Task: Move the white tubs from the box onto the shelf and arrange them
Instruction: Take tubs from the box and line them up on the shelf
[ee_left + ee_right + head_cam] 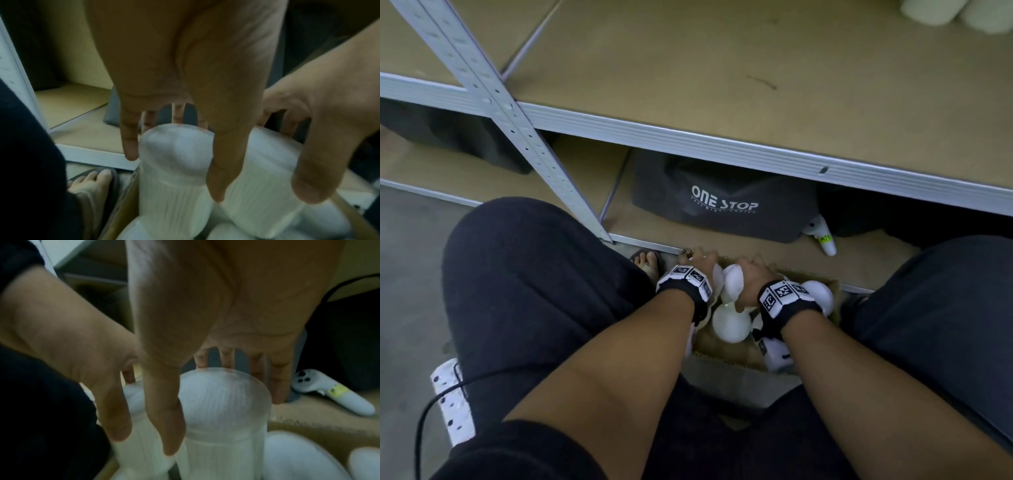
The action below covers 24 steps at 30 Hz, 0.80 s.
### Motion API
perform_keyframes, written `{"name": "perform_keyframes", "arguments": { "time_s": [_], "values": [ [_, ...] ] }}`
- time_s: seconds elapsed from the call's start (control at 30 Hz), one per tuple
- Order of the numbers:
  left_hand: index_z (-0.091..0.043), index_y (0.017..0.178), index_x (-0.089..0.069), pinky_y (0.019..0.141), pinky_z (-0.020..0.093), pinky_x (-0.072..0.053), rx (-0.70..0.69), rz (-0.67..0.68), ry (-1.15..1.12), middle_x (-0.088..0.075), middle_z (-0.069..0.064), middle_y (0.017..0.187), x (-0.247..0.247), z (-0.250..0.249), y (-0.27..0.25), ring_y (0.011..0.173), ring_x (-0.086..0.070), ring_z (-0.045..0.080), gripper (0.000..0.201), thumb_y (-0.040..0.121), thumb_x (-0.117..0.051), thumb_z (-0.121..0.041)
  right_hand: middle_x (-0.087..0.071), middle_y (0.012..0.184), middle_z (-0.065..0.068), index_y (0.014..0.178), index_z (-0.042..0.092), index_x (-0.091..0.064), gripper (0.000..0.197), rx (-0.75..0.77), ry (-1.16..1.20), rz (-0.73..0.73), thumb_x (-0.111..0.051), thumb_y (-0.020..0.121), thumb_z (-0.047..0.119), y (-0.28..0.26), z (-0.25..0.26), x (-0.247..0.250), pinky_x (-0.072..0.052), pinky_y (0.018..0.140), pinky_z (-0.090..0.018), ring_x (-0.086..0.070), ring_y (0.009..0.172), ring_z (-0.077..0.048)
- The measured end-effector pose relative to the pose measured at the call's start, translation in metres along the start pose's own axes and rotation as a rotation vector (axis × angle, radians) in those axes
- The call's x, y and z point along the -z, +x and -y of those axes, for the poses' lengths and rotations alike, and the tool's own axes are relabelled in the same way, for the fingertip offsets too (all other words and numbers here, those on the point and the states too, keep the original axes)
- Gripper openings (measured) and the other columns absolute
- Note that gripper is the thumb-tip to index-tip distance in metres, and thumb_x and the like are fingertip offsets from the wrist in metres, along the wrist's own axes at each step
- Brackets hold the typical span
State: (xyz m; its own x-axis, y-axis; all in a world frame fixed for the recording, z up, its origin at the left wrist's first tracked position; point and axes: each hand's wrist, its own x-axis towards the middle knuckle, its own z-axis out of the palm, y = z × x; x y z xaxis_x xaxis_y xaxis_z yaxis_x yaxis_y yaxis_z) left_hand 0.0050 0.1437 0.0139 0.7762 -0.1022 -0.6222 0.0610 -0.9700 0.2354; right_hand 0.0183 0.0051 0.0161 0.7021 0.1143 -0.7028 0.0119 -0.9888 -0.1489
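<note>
A cardboard box [738, 364] sits on the floor between my knees and holds several white ribbed tubs. My left hand [697, 262] reaches down into its left side. In the left wrist view that left hand [174, 154] grips the top of an upright tub [174, 186], thumb on the near side, fingers behind. My right hand [753, 274] grips the top of the neighbouring tub [734, 282]; the right wrist view shows the right hand [224, 410] around this tub [222, 451]. More tubs [731, 325] lie loose in the box. The brown shelf board [722, 85] is above, with pale tubs [928, 12] at its far right.
A grey perforated upright [493, 102] crosses the shelf's left side. On the lower shelf lie a dark "ONE STOP" bag [722, 205] and a white controller [823, 238]. My sandalled foot [649, 262] is left of the box. A black cable [424, 411] runs on the floor.
</note>
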Motion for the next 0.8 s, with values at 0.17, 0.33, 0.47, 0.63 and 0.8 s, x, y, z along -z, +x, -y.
{"name": "perform_keyframes", "arguments": {
  "time_s": [0.17, 0.33, 0.47, 0.63, 0.8],
  "values": [
    [-0.032, 0.131, -0.037, 0.095, 0.051, -0.048, -0.027, -0.073, -0.022, -0.038, 0.006, 0.131, 0.045, -0.024, -0.014, 0.122, -0.046, 0.038, 0.091, 0.052, -0.083, -0.03, -0.036, 0.135, -0.008, 0.134, 0.024, -0.036, 0.095, -0.02, 0.016, -0.069, -0.086, 0.054, 0.03, -0.031, -0.008, 0.049, -0.052, 0.089, -0.041, -0.049, 0.12, -0.036],
    [-0.034, 0.135, -0.037, 0.092, 0.051, -0.05, -0.114, -0.142, -0.008, -0.036, 0.004, 0.132, 0.101, -0.04, -0.044, 0.123, -0.039, 0.039, 0.093, 0.055, -0.084, -0.034, -0.037, 0.133, -0.006, 0.133, 0.028, -0.036, 0.098, -0.003, -0.009, -0.168, -0.084, 0.049, 0.043, -0.076, -0.009, 0.086, -0.046, 0.095, -0.051, -0.039, 0.125, -0.037],
    [-0.034, 0.135, -0.039, 0.087, 0.05, -0.052, -0.166, -0.167, 0.052, -0.037, 0.004, 0.128, 0.144, -0.052, -0.077, 0.12, -0.038, 0.036, 0.09, 0.056, -0.084, -0.038, -0.041, 0.124, -0.004, 0.13, 0.032, -0.04, 0.09, 0.041, 0.05, -0.248, -0.083, 0.052, 0.041, -0.119, -0.014, 0.114, -0.05, 0.091, -0.05, -0.044, 0.117, -0.034],
    [-0.037, 0.135, -0.04, 0.092, 0.044, -0.051, -0.233, -0.281, 0.052, -0.04, 0.003, 0.132, 0.189, -0.071, -0.119, 0.121, -0.045, 0.031, 0.091, 0.055, -0.083, -0.04, -0.048, 0.125, 0.0, 0.128, 0.035, -0.043, 0.088, 0.111, 0.126, -0.422, -0.082, 0.049, 0.039, -0.171, -0.021, 0.152, -0.054, 0.08, -0.039, -0.048, 0.115, -0.031],
    [-0.035, 0.137, -0.042, 0.089, 0.033, -0.049, -0.327, -0.447, -0.028, -0.047, -0.002, 0.137, 0.22, -0.09, -0.146, 0.12, -0.05, 0.024, 0.088, 0.058, -0.081, -0.04, -0.046, 0.139, 0.003, 0.138, 0.036, -0.04, 0.094, 0.138, 0.172, -0.598, -0.084, 0.056, 0.031, -0.214, -0.033, 0.19, -0.05, 0.09, -0.035, -0.047, 0.125, -0.024]
  ]
}}
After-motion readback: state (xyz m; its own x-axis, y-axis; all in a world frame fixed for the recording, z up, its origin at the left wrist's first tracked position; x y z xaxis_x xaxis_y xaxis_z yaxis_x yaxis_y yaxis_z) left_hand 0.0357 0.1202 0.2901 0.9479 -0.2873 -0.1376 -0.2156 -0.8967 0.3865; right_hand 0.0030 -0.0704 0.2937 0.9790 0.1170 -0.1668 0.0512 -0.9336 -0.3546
